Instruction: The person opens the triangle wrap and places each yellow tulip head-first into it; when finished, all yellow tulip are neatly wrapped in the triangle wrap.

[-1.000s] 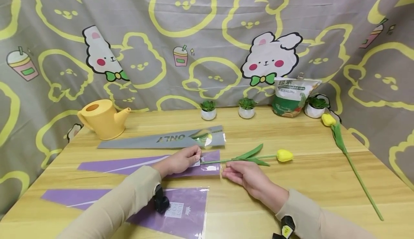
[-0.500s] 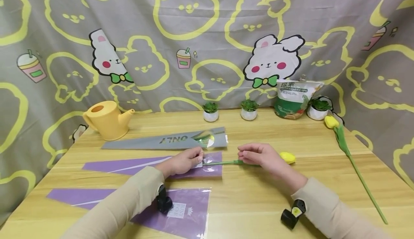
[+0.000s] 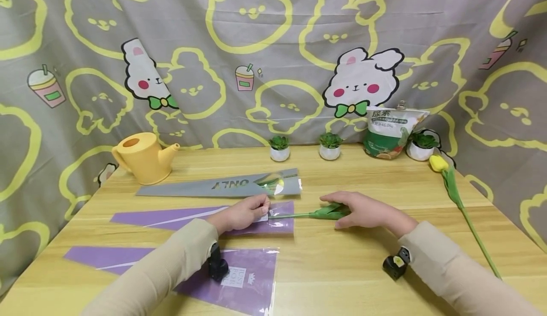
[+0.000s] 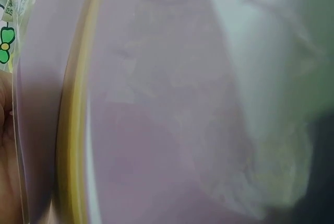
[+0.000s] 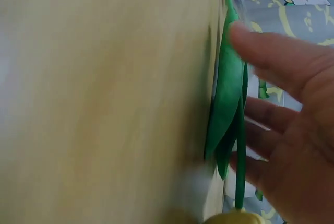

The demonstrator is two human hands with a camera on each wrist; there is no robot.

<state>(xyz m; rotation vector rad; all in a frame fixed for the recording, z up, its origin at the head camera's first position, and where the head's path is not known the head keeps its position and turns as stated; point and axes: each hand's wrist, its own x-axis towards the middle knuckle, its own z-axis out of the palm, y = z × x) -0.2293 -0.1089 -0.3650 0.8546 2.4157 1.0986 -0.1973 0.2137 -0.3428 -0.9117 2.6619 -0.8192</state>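
Observation:
My left hand [image 3: 245,214] pinches the middle purple flower sleeve [image 3: 284,225] near its wide right end. In the left wrist view the purple plastic [image 4: 151,151] fills most of the picture, with a gap at left. An artificial tulip [image 3: 326,211] lies with its green stem reaching over that sleeve's wide end toward the left fingers. Around its leaves, my right hand [image 3: 367,210] spreads thumb and fingers apart. It hides the yellow bloom in the head view; the right wrist view shows the bloom's edge [image 5: 235,217] and the leaves [image 5: 227,88] between thumb and fingers.
A grey sleeve [image 3: 179,190] lies behind, another purple sleeve [image 3: 252,263] in front. At right lies a second yellow tulip [image 3: 453,190]. Along the back stand a yellow watering can [image 3: 145,159], small potted succulents [image 3: 279,150] and a green-white bag [image 3: 386,135].
My right hand has moved right along the tulip, from the stem to the leaves, and its fingers have spread. My left hand stays at the middle sleeve. The head view has shifted slightly.

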